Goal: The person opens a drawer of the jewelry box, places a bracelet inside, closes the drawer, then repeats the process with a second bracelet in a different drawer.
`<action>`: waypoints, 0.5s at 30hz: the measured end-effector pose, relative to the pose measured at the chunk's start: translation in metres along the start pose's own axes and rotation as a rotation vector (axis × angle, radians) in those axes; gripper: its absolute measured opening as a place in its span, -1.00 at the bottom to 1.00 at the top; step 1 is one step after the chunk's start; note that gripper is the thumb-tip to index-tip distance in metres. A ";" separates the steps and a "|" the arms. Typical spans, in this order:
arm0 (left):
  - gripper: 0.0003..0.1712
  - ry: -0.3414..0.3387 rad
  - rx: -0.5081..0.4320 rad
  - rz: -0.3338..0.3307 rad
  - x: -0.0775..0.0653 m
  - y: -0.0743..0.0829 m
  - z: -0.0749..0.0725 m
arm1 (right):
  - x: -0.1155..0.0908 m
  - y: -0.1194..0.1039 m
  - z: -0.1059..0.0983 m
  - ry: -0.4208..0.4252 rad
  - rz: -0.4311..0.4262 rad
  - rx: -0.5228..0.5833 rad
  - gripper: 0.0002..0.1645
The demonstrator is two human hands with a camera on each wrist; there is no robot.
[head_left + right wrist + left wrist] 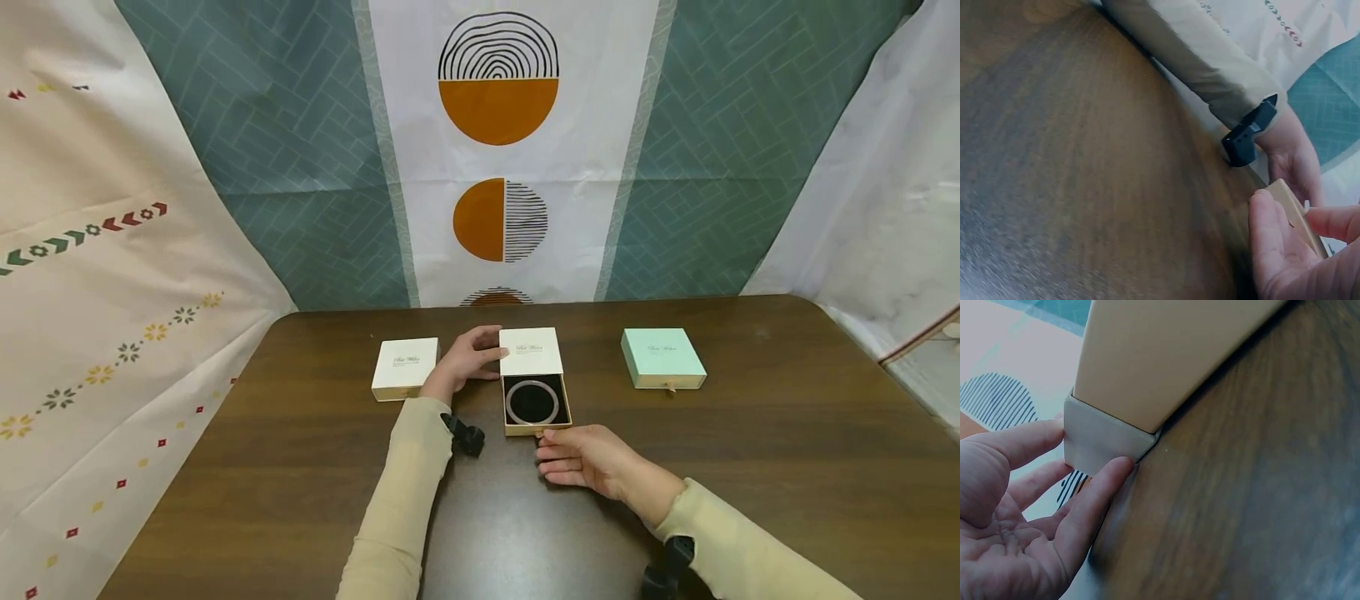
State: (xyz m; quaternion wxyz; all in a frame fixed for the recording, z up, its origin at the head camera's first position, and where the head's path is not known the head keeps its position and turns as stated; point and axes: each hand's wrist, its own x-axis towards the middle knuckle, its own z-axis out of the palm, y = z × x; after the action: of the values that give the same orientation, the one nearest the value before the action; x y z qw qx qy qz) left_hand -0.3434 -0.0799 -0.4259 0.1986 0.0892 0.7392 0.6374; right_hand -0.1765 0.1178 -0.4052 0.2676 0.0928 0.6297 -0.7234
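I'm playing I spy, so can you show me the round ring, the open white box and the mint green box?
Round ring (533, 422): head view, on the near part of its band.
Open white box (531, 355): head view, on its white top.
Mint green box (662, 351): head view, on its green top.

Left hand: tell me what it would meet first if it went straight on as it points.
The open white box's cover, most likely: the left hand touches it and points toward it. What lies beyond in depth is hard to judge.
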 end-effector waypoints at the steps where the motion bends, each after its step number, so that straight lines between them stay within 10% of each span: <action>1: -0.32 0.001 0.003 -0.001 -0.001 -0.001 0.000 | 0.001 0.002 0.001 -0.001 0.002 0.007 -0.67; 15: -0.33 0.003 0.008 0.005 -0.001 0.000 0.000 | 0.013 0.008 0.009 -0.011 0.012 0.122 -0.58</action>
State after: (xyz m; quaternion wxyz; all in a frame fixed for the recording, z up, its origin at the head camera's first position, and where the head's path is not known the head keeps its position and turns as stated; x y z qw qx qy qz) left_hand -0.3425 -0.0807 -0.4261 0.1956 0.0909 0.7417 0.6351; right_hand -0.1811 0.1053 -0.4167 0.2690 0.1087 0.5824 -0.7594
